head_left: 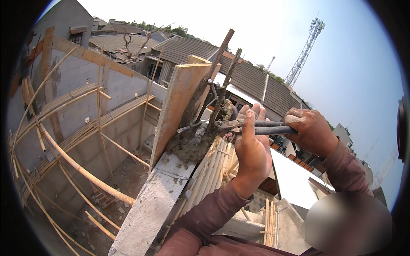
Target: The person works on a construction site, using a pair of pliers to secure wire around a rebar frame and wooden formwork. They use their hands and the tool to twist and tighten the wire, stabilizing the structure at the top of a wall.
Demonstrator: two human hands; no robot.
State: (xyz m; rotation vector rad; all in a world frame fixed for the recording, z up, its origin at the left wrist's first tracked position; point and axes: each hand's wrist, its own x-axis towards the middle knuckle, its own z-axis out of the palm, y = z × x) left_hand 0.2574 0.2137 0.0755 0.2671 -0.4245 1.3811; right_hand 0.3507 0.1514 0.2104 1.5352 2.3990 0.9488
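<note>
My right hand (314, 130) is closed round the two dark handles of a pair of pincers (273, 129), which lie almost level. Their jaws reach left to the steel bars (222, 91) standing out of the wall top; what they bite on is too small to make out. Beside the jaws, my left hand (255, 149) is raised with its fingers stretched and its thumb crossing in front of the tool. Wet grey mortar (188, 147) surrounds the foot of the bars. A wooden formwork board (181, 102) stands upright just left of them.
A pale concrete beam (149, 205) runs from the mortar toward me. Left of it is a deep drop into a walled room with bamboo scaffolding (85, 170). Bundled bamboo poles (211, 168) lie right of the beam. Tiled roofs (183, 51) and a lattice tower (304, 51) rise beyond.
</note>
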